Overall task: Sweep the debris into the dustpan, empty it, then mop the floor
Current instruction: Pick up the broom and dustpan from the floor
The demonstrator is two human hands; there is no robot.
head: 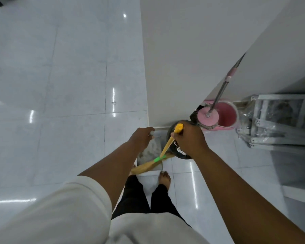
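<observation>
1. Right hand (187, 140): fingers curled round the yellow handle of the broom (167, 146), near its top end.
2. Broom: slants down and to the left. A green band (159, 158) sits where the handle meets the straw bristles (143, 168), which lie at the near edge of the dustpan (149, 152).
3. Left hand (142, 138): closed round a pale grey grip, seemingly the dustpan's handle; the view is too blurred to be sure.
4. Dustpan: grey, low between the two hands, just beside the black bin (180, 153).
5. Black bin: round, at the foot of the white wall (183, 59), partly hidden under the right hand.
6. Mop (208, 115): pink head resting in the pink bucket (227, 117), steel shaft leaning up to the right.
7. Metal frame (278, 120): plastic-wrapped, right of the bucket.
8. Bare foot (165, 178): on the glossy tiled floor (60, 85).
</observation>
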